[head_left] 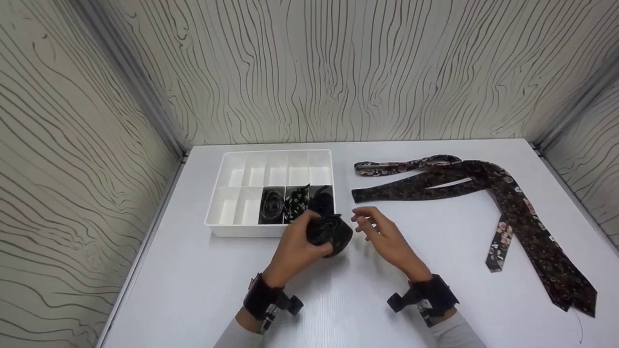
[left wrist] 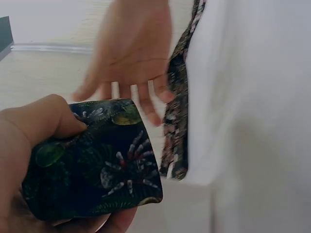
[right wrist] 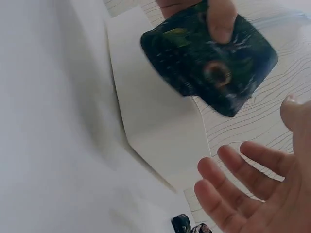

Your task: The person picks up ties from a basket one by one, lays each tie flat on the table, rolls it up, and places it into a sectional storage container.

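My left hand (head_left: pixel 296 244) grips a rolled necktie (head_left: pixel 341 238) in front of the tray's near right corner. In the left wrist view the roll (left wrist: pixel 97 165) shows a dark print with a spider and green leaves, the thumb pressing its upper edge. Just right of it is my right hand (head_left: pixel 389 241), fingers apart and loosely bent, holding nothing. The white divided tray (head_left: pixel 246 231) has two rows of compartments. Three rolled ties fill front-row compartments at the right: a dark one (head_left: pixel 272 205), a black-and-white patterned one (head_left: pixel 296 205) and a dark blue one (head_left: pixel 323 200), partly hidden by the left hand.
Two dark floral neckties lie unrolled and overlapping on the white table (head_left: pixel 193 290) at the right. The wide end (head_left: pixel 556 270) of one reaches toward the right edge, and a narrow end (head_left: pixel 499 246) lies beside it. Wood-grain panels (head_left: pixel 338 72) enclose the back and sides.
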Demonstrator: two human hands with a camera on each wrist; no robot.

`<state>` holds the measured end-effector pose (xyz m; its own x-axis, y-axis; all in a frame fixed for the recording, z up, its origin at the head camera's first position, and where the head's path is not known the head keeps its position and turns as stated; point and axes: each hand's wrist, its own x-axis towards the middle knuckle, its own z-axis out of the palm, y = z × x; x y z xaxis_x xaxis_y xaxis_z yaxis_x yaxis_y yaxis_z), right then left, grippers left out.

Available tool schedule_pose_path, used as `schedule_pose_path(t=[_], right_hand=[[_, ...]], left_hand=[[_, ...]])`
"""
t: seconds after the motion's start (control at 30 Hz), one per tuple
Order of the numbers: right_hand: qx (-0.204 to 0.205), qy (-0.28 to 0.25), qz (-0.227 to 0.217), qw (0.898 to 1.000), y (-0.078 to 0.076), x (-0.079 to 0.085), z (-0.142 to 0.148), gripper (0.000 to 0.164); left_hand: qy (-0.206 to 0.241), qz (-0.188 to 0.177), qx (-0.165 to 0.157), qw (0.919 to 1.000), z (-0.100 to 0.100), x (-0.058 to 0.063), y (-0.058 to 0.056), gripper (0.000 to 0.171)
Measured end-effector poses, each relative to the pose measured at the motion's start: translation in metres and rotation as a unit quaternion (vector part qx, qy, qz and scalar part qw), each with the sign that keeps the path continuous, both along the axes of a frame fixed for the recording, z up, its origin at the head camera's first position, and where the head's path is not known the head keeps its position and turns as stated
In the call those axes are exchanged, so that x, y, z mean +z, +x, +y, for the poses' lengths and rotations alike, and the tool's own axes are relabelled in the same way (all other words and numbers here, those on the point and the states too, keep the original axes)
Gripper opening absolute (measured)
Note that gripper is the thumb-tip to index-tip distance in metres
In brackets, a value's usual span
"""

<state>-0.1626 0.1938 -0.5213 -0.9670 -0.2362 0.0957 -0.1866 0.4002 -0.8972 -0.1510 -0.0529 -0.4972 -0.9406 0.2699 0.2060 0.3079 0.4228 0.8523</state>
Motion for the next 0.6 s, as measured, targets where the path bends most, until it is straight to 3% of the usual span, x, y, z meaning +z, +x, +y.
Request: schedule_pose_path(t=[0.17, 0.33, 0.47, 0.6], right_hand=[[-0.012, 0.035, -0.034, 0.999, -0.020, 0.002, -0.022, 0.044], [-0.021, 0.074, -0.056, 0.996, -0.037, -0.002, -0.043, 0.055], [-0.026, 0.062, -0.063, 0.996, -0.044, -0.010, -0.052, 0.047], [-0.037, 0.034, -0.074, 0.996, -0.047, -0.015, -0.056, 0.040]], left_hand=[[0.036, -0.001, 0.062, 0.9974, -0.021, 0.024, -0.028, 0.051], [0.061, -0.017, 0.149, 0.9868, -0.044, 0.041, -0.069, 0.048], [0.060, -0.026, 0.213, 0.9749, -0.061, 0.044, -0.100, 0.047], [0.039, -0.027, 0.236, 0.9706, -0.072, 0.042, -0.126, 0.048]])
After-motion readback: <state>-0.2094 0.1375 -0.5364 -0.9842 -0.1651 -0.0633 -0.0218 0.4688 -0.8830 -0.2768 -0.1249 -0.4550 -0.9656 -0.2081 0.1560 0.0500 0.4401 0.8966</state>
